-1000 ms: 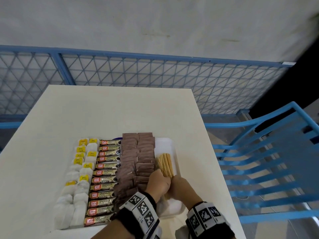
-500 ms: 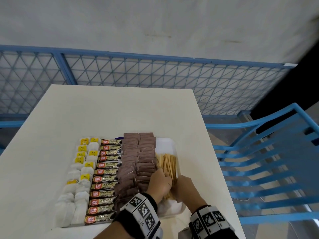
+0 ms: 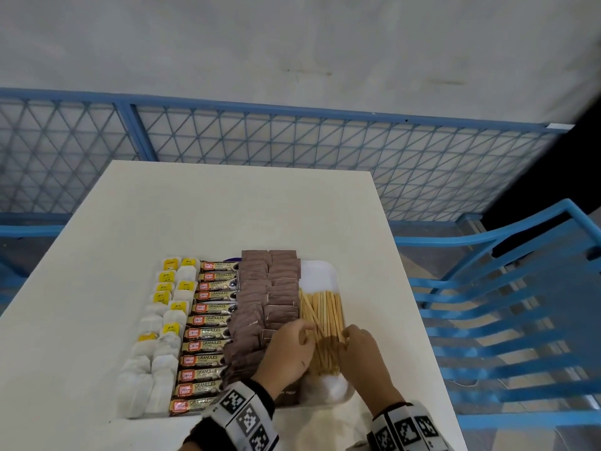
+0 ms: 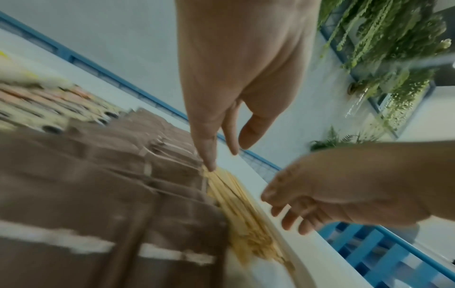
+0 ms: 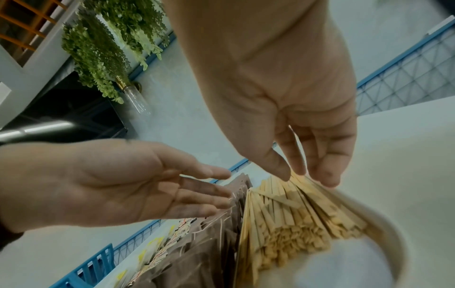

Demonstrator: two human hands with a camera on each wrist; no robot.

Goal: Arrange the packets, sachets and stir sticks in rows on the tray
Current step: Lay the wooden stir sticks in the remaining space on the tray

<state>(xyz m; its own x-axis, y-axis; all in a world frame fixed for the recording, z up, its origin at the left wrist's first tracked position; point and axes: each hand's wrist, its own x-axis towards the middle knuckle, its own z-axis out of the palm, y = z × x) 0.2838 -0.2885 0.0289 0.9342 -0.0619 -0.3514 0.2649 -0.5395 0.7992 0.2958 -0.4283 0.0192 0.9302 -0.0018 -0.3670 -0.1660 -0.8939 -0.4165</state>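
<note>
Your sticks (image 3: 322, 330) run 12-to-6 on the tray (image 3: 320, 275), flanked by your left hand (image 3: 286, 349) at 9 and right hand (image 3: 361, 349) at 3, fingers loosely apart, gripping nothing.

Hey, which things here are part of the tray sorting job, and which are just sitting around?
Job: tray, stir sticks, brown sachets, coffee packets, tea bags, left hand, right hand.

Not job: table, blue chair, blue fence, hanging plants.
</note>
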